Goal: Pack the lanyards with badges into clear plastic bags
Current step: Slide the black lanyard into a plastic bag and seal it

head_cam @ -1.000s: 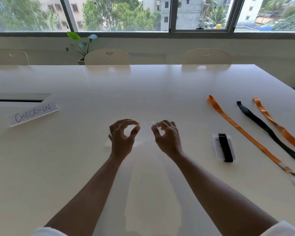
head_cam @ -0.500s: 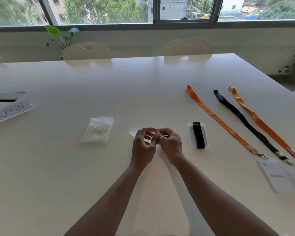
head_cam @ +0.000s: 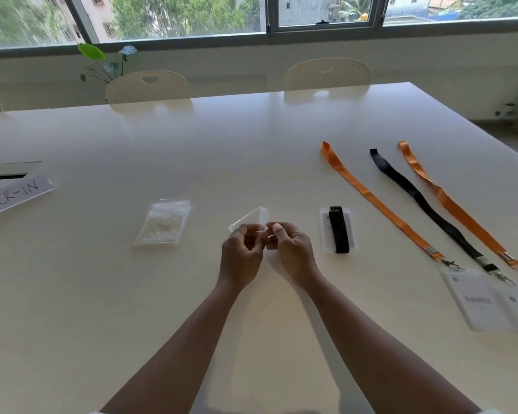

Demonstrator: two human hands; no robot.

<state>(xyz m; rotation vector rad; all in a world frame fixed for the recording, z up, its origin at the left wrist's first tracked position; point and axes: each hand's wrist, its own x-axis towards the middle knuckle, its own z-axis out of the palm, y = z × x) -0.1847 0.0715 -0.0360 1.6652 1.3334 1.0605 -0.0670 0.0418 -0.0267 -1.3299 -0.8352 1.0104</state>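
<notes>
Clear crinkled plastic bag (head_cam: 249, 218) between left hand (head_cam: 242, 254), right hand (head_cam: 292, 253)

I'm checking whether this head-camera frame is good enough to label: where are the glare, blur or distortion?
Head view: daylight from the windows puts a soft sheen on the far half of the glossy white table; the white rectangular badges at the right edge are smeared, their print unreadable; the thin clear plastic bag pinched by the left hand and right hand barely shows; wide-angle bending curves the window sill.
</notes>
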